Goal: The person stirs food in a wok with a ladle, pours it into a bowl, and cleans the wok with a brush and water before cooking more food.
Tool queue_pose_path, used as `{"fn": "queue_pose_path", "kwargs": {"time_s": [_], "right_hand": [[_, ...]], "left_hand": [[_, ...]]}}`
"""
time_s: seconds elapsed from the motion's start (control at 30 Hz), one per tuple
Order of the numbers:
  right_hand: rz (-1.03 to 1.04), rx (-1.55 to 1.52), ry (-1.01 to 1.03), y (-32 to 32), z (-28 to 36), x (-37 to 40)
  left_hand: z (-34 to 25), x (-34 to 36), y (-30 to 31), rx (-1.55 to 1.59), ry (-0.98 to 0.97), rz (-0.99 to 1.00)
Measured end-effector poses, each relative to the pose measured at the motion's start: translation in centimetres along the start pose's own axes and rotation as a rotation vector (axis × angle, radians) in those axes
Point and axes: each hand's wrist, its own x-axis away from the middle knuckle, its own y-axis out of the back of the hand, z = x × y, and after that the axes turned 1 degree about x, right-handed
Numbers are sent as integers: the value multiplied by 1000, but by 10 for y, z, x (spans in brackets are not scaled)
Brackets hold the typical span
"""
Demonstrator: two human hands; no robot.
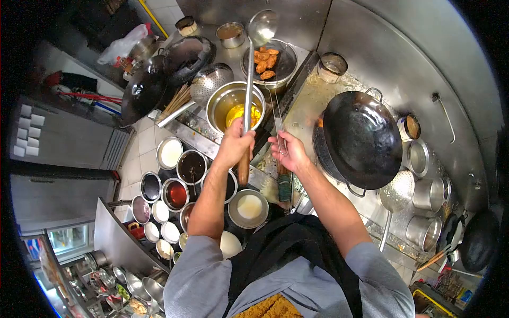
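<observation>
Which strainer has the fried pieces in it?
The dark mesh strainer, its long handle running to the right hand. It alone holds browned pieces; the left perforated skimmer and right perforated skimmer show none.

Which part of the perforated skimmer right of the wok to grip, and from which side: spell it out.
Take the skimmer by its long, slim handle, probably best from the person's side: it points that way, away from the wok, and the bowl is broad.

Seen from my remote post, a grey shirt (199, 275) with short, loose sleeves (379, 273) (visibly creased) sits beneath draped black cloth (305, 241); left hand (234, 146) and right hand (291, 152) are bare.
</observation>
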Motion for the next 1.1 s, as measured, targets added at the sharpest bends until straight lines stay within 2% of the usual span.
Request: {"fn": "queue_pose_path", "kwargs": {"time_s": [0.1,0.3,0.37,0.47,0.57,0.63,0.67,0.7,0.73,0.77,0.8,0.83,0.9,0.97,1.0,1.03,1.1], "right_hand": [[34,-29,-41,19,-14,23],[54,213,-50,87,-49,129],[64,221,-53,116,-57,164],[-9,286,2,157,-63,219],[-17,249,102,200,-64,269],[164,169,281,229,-66,305],[222,138,379,235,-66,325],[234,136,375,233,-61,349],[267,132,486,229,-54,374],[301,128,598,233,-51,392],[299,122,586,253,-50,407],[315,124,582,275,-50,424],[51,-48,630,313,-54,457],[-254,-151,752,332,-47,494],[-420,-139,828,338,-36,512],[-589,-125,904,348,-27,527],[-739,97,903,399,-15,559]], "left_hand": [[7,14,-26,11,13,43],[7,50,-88,178,0,305],[-1,64,-111,215,55,442],[-2,82,-163,198,90,555],[-7,104,-226,74,68,682],[20,115,-278,134,51,789],[40,122,-309,117,-25,802],[58,130,-342,112,-89,828],[50,148,-368,150,-5,883],[58,163,-399,90,-14,892],[71,175,-432,151,-94,929],[78,185,-460,110,-93,962],[64,204,-499,-72,-19,1076],[82,223,-535,-109,-280,1092],[83,236,-540,-93,-320,1092],[95,247,-545,-94,-450,1013],[109,262,-531,-190,-274,1038]]}}
